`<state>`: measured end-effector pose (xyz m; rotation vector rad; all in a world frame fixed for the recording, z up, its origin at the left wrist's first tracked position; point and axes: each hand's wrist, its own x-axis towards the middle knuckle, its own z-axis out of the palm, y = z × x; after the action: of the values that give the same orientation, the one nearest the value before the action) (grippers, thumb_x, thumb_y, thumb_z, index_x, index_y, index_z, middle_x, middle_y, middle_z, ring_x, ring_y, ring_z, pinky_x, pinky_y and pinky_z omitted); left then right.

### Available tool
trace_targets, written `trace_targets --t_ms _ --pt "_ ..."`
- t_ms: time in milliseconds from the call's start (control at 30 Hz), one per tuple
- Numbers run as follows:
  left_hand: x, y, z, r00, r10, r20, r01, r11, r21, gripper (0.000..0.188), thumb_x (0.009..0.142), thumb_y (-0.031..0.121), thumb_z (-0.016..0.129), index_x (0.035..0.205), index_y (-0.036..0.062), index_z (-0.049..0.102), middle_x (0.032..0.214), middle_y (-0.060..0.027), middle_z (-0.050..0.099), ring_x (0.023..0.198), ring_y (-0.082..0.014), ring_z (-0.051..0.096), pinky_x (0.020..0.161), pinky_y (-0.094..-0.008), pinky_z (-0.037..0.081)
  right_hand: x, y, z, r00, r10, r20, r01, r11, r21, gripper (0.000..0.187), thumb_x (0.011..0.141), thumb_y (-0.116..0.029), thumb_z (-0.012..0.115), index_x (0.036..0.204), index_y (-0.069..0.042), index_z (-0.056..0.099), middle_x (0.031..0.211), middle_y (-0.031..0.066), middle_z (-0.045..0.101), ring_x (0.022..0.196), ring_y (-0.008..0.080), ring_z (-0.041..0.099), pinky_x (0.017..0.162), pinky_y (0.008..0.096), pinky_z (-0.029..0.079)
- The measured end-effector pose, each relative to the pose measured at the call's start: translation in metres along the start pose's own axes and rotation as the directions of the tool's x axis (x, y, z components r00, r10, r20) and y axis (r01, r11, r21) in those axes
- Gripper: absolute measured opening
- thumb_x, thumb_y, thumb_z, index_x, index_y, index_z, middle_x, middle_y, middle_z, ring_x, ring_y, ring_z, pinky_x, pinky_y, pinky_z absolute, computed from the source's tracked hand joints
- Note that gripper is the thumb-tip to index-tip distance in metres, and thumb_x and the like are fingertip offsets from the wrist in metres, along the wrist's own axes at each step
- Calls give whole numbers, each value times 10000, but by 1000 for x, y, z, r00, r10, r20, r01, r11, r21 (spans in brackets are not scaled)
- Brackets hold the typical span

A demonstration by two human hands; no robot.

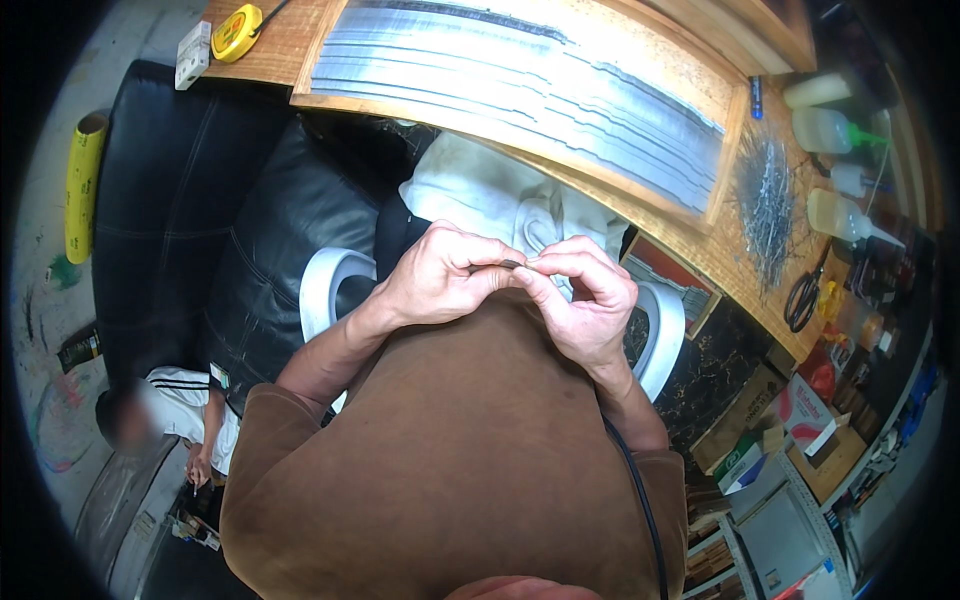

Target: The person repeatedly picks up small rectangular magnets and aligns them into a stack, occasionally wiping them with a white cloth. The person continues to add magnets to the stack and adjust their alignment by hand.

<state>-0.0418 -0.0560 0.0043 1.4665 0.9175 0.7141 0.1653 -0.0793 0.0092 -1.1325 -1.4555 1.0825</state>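
My left hand (440, 278) and my right hand (588, 310) meet in front of my chest. Both are closed in a pinch, fingertips almost touching. Between them shows a small, thin dark piece (509, 264); the fingers cover most of it, so its kind cannot be made out. Beyond the hands a whitish cloth (470, 180) lies over my lap. Farther off, on the wooden bench, a shallow wood-framed tray (715, 205) holds rows of thin grey strips, partly washed out by glare.
A pile of thin metal pieces (765, 210), black-handled scissors (803, 300) and squeeze bottles (835, 215) sit on the bench's right. A yellow tape measure (237, 33) lies at the far left. White chair armrests (660, 335) flank me. A black sofa (170, 190) and another person (190, 400) are leftward.
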Motion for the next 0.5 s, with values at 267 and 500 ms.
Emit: trace_targets --t_ms 267,500 --pt "2 -1 6 999 14 -50 -12 1000 28 161 935 94 798 1069 5 807 827 -147 779 654 -132 679 620 -284 515 7 -5 -3 999 -25 28 28 996 -90 123 827 29 840 912 0 756 878 104 735 776 217 717 705 304 558" --pt "5 3 5 1000 -4 -27 5 999 43 144 948 87 791 1064 4 808 834 -140 781 655 -109 660 605 -278 497 4 -3 -4 999 -24 23 26 995 -95 119 841 45 840 914 27 748 898 105 734 813 193 706 746 295 547"
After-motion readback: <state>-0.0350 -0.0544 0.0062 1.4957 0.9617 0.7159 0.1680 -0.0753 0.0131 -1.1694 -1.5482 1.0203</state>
